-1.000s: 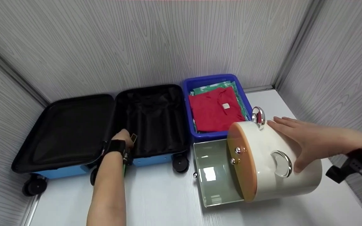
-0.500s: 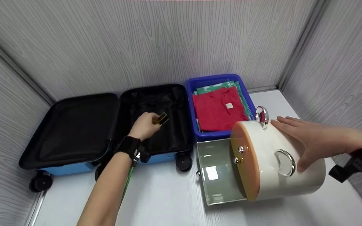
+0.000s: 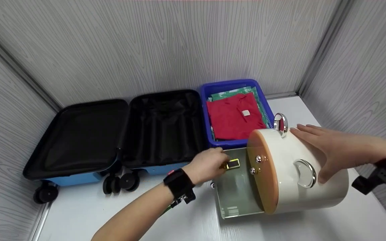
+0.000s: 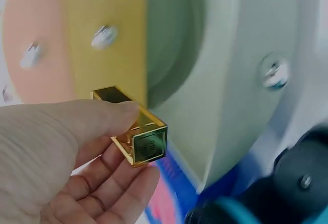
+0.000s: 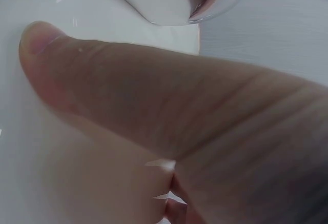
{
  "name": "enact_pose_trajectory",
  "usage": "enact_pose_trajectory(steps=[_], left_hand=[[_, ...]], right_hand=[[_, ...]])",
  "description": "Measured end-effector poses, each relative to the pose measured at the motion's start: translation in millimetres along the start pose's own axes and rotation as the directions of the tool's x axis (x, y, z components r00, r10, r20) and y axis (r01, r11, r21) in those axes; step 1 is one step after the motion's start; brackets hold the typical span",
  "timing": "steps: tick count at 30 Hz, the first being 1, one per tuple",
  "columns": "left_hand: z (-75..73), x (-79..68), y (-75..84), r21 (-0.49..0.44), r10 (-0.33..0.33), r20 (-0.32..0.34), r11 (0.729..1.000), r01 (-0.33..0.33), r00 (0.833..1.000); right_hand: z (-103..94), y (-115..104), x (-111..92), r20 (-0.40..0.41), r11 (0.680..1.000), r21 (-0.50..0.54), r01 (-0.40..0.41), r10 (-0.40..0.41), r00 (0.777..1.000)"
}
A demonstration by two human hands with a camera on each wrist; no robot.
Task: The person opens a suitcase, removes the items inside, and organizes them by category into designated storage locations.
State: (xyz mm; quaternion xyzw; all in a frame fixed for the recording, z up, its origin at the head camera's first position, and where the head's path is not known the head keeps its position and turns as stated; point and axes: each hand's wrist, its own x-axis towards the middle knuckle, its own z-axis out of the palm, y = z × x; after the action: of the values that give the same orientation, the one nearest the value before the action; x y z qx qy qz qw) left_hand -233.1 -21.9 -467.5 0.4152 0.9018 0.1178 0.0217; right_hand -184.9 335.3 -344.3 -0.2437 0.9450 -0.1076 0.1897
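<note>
My left hand (image 3: 208, 164) pinches a gold and black lipstick tube (image 4: 136, 126) between thumb and fingers. Boxy in shape, it has letters on its end face. Below it is the pulled-out clear drawer (image 3: 236, 194) of a white cosmetics storage box (image 3: 288, 194) with an orange front (image 3: 268, 187). Silver knobs show on that front and on the drawer. My right hand (image 3: 335, 152) rests with straight fingers and spread thumb on the white shell, near its silver handle (image 3: 308, 174). In the right wrist view the thumb (image 5: 102, 80) lies against the shell.
An open blue suitcase (image 3: 166, 134) with black lining and wheels lies left of the storage box. Behind the drawer stands a blue basket (image 3: 218, 144) holding a folded red garment (image 3: 235, 117) over green cloth. Grey wood-patterned walls (image 3: 166, 43) close off the back and sides.
My left hand has lifted out of the suitcase with the lipstick tube and moved right, over the drawer. My right hand has stayed on the storage box.
</note>
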Motion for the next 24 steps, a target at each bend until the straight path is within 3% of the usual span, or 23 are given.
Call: enact_pose_trajectory(steps=[6, 10, 16, 24], left_hand=[[43.3, 2.7, 12.9, 0.128, 0.021, 0.032, 0.992, -0.025, 0.999], [60.8, 4.9, 18.4, 0.217, 0.004, 0.066, 0.976, -0.018, 0.998], [69.4, 12.4, 25.3, 0.313, -0.031, 0.136, 0.95, -0.013, 0.99], [73.8, 9.9, 25.7, 0.297, -0.047, 0.137, 0.955, 0.005, 0.99]], right_hand=[[0.9, 0, 1, 0.004, 1.0, 0.007, 0.002, -0.002, 1.0], [1.8, 0, 0, -0.001, 1.0, 0.003, 0.009, -0.009, 1.0], [2.1, 0, 0, -0.005, 1.0, 0.0, 0.01, -0.01, 1.0], [1.2, -2, 3, -0.007, 1.0, -0.009, 0.023, -0.023, 1.0]])
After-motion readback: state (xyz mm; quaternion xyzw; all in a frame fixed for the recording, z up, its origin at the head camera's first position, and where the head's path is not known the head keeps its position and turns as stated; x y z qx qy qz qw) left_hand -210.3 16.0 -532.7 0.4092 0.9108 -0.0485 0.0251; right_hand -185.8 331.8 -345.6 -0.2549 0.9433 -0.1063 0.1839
